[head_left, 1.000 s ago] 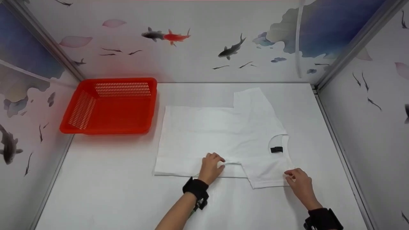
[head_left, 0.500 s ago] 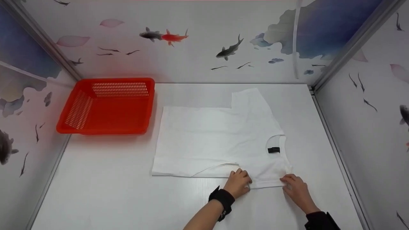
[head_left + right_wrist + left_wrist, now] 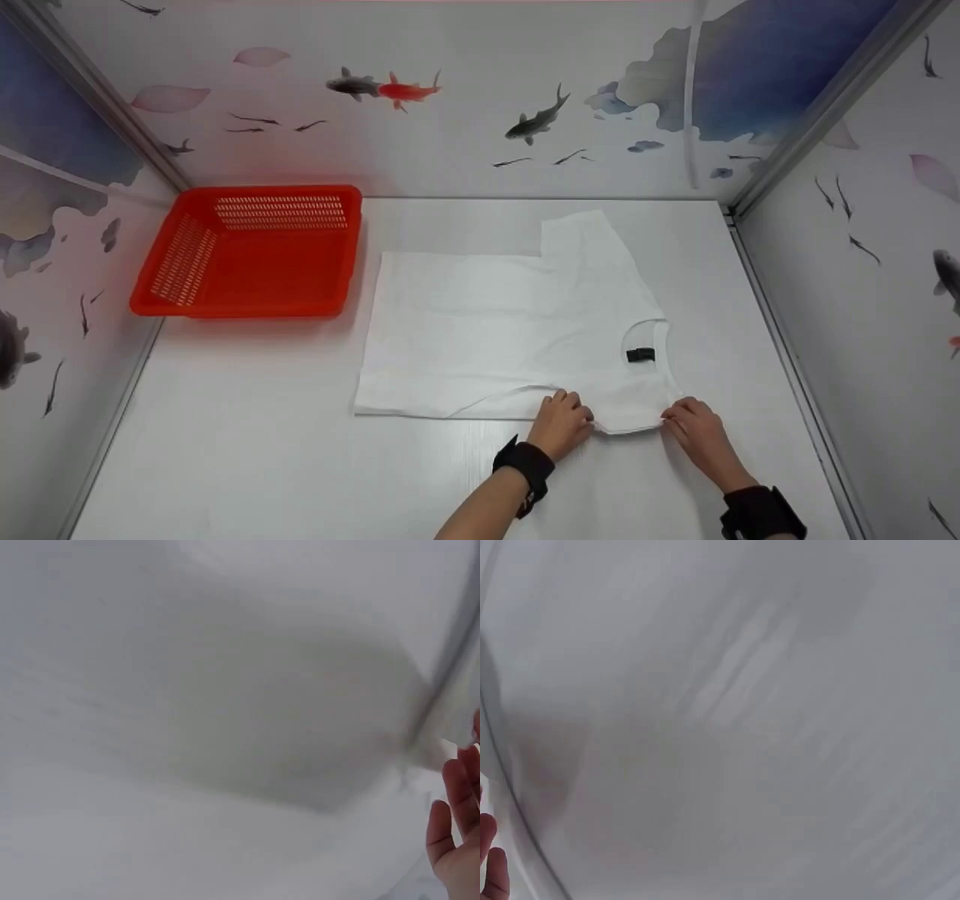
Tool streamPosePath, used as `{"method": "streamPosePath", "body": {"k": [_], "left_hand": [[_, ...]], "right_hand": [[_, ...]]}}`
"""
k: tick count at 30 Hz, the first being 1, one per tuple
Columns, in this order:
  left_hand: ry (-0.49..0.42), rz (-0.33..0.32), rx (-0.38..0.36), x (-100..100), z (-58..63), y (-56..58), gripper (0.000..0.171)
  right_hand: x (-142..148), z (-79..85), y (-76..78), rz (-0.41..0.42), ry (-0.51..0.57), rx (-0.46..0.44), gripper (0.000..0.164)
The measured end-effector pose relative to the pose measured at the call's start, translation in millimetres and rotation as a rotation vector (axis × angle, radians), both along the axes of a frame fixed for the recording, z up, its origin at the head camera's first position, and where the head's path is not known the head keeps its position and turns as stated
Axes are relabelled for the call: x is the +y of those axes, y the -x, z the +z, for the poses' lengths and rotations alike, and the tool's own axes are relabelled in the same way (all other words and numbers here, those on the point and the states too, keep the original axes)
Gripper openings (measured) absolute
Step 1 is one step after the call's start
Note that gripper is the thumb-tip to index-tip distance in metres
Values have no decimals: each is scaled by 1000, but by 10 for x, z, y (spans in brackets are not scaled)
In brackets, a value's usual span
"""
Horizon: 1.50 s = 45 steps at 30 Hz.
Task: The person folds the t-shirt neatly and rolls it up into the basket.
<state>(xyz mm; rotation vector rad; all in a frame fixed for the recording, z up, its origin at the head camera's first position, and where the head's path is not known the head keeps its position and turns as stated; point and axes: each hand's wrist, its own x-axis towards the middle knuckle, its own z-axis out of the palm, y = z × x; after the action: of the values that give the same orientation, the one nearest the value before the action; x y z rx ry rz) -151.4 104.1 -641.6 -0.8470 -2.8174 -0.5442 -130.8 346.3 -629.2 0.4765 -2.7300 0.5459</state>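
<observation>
Shirt (image 3: 480, 322) lay across the desk (image 3: 262, 450), and its near sleeve (image 3: 628, 416) had just risen slightly, pinched by left hand (image 3: 561, 426) and right hand (image 3: 701, 435), so this edge was held at two points.

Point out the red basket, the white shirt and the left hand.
Red basket (image 3: 279, 264), head view, on its inner floor.
White shirt (image 3: 487, 322), head view, on its body.
Left hand (image 3: 560, 426), head view, on its back.
</observation>
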Motion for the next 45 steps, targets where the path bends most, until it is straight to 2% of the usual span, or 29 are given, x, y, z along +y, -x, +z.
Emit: {"method": "streamPosePath", "body": {"k": [3, 6, 11, 13, 16, 20, 23, 25, 28, 31, 34, 37, 40, 43, 45], "left_hand": [[-95, 41, -7, 28, 126, 122, 10], [-193, 97, -47, 50, 274, 283, 9], [-316, 212, -60, 60, 451, 545, 7], [-346, 262, -56, 57, 484, 630, 6], [-387, 326, -94, 43, 508, 731, 5], [-470, 402, -219, 21, 519, 823, 7], [-494, 435, -323, 17, 498, 855, 9], [-481, 424, -385, 20, 472, 865, 13], [-426, 367, -502, 23, 436, 869, 26], [-349, 299, -608, 17, 415, 860, 42], [-300, 243, -655, 0, 410, 836, 46], [-286, 205, -645, -39, 410, 814, 41], [-277, 165, -599, -143, 410, 781, 37], [-241, 116, -493, -377, 385, 736, 32], [-247, 97, -372, -622, 352, 694, 28]], "right_hand": [[-10, 210, 142, -38, 5, -69, 15], [-53, 421, 339, -85, -10, -171, 6], [-161, 612, 668, -157, 24, -254, 10], [-219, 613, 777, -185, 76, -254, 11], [-320, 574, 912, -236, 180, -262, 13], [-448, 483, 1042, -315, 272, -281, 17], [-510, 405, 1095, -364, 312, -306, 20], [-535, 360, 1116, -390, 342, -327, 22], [-552, 298, 1137, -402, 395, -355, 25], [-555, 250, 1142, -344, 442, -411, 31], [-554, 219, 1122, -269, 455, -469, 37], [-546, 207, 1089, -231, 433, -493, 38], [-522, 217, 1022, -218, 394, -491, 36], [-482, 240, 905, -216, 353, -460, 34], [-450, 252, 806, -231, 316, -438, 32]]}}
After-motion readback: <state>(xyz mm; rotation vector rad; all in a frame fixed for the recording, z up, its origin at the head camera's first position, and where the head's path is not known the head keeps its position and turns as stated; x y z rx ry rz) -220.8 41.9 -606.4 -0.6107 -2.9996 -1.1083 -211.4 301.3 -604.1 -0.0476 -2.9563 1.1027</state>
